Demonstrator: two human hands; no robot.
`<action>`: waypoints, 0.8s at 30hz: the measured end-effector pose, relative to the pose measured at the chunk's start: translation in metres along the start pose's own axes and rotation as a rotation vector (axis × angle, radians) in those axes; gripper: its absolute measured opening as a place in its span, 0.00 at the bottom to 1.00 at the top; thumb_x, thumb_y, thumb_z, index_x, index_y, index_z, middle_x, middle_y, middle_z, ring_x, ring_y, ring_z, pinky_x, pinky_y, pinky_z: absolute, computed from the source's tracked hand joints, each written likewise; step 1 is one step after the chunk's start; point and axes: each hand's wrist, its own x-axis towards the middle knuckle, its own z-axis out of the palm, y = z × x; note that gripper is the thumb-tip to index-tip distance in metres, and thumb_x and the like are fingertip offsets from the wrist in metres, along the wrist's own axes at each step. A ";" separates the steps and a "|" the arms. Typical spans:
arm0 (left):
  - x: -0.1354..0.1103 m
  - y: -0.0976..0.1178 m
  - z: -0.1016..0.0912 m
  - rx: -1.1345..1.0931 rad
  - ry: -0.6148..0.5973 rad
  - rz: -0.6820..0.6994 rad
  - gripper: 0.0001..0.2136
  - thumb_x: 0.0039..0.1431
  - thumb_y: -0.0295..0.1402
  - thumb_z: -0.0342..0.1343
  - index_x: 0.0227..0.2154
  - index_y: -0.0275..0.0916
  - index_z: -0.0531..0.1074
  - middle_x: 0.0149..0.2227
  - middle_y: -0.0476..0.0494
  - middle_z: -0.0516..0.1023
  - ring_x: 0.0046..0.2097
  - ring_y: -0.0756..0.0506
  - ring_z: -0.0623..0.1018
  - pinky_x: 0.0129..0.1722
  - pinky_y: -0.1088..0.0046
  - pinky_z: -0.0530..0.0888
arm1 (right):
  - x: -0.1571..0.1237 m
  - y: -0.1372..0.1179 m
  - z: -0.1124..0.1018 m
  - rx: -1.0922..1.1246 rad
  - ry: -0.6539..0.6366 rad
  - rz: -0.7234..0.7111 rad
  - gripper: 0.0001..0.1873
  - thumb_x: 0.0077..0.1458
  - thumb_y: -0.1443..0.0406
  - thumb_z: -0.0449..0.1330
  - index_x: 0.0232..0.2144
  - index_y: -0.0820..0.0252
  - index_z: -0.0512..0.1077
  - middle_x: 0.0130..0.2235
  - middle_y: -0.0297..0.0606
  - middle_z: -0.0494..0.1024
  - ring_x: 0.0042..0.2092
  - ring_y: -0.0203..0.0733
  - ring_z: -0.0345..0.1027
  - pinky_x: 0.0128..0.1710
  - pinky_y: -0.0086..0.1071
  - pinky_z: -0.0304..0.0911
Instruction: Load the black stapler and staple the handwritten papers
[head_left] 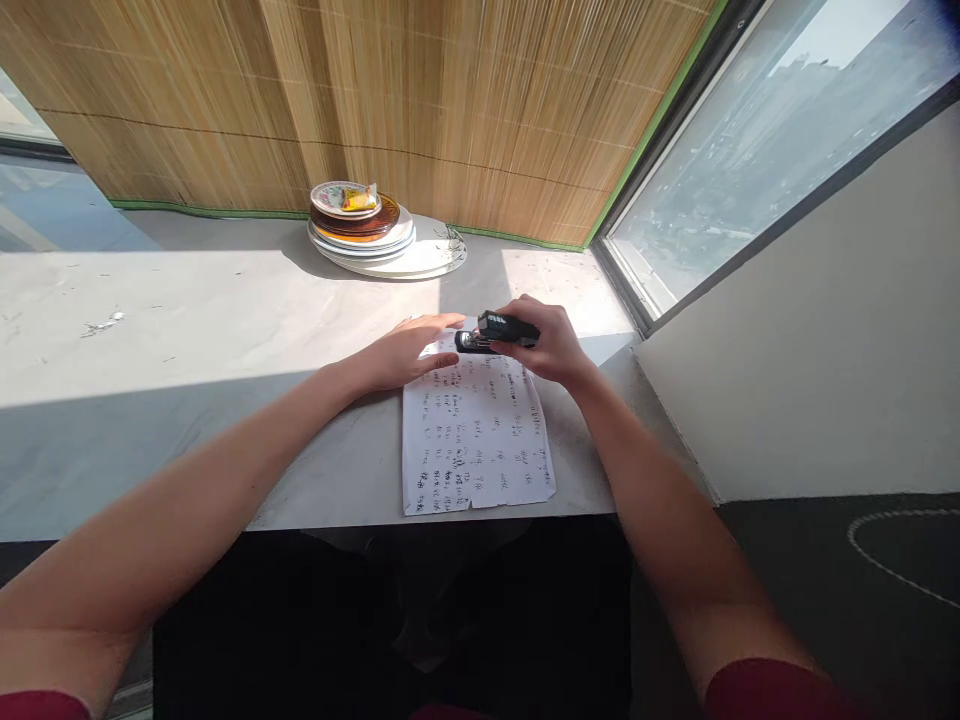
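A white sheet of paper [475, 437] covered in handwriting lies on the grey ledge [225, 320] in front of me. My left hand [409, 351] rests flat on the sheet's upper left part, fingers stretched out. My right hand [546, 342] is closed around a black stapler [496, 332], whose jaws sit over the paper's top edge, just beyond my left fingertips.
A stack of plates [373, 237] with a yellow packet [358, 197] on top stands at the back of the ledge against a bamboo blind [450, 110]. A window [750, 150] runs along the right side. A white wall [825, 350] borders the ledge at right.
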 end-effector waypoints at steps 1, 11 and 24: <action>0.000 -0.003 -0.002 0.053 -0.043 0.004 0.19 0.66 0.45 0.61 0.57 0.47 0.76 0.62 0.38 0.77 0.63 0.35 0.74 0.62 0.55 0.68 | 0.000 0.004 -0.004 -0.026 0.094 0.034 0.18 0.61 0.56 0.66 0.51 0.52 0.77 0.46 0.40 0.80 0.47 0.50 0.73 0.48 0.44 0.67; -0.011 0.001 -0.014 0.167 -0.045 0.029 0.09 0.66 0.43 0.59 0.41 0.48 0.81 0.57 0.39 0.78 0.57 0.35 0.76 0.60 0.53 0.69 | -0.003 0.040 -0.019 -0.202 0.158 0.171 0.20 0.54 0.62 0.69 0.51 0.50 0.82 0.40 0.40 0.81 0.41 0.51 0.73 0.48 0.50 0.68; -0.014 0.014 0.006 0.107 -0.232 0.103 0.24 0.69 0.43 0.57 0.67 0.65 0.69 0.75 0.52 0.61 0.74 0.27 0.60 0.70 0.43 0.57 | -0.004 0.016 -0.018 0.001 -0.136 0.041 0.17 0.56 0.61 0.69 0.49 0.49 0.81 0.45 0.37 0.83 0.46 0.48 0.75 0.50 0.45 0.69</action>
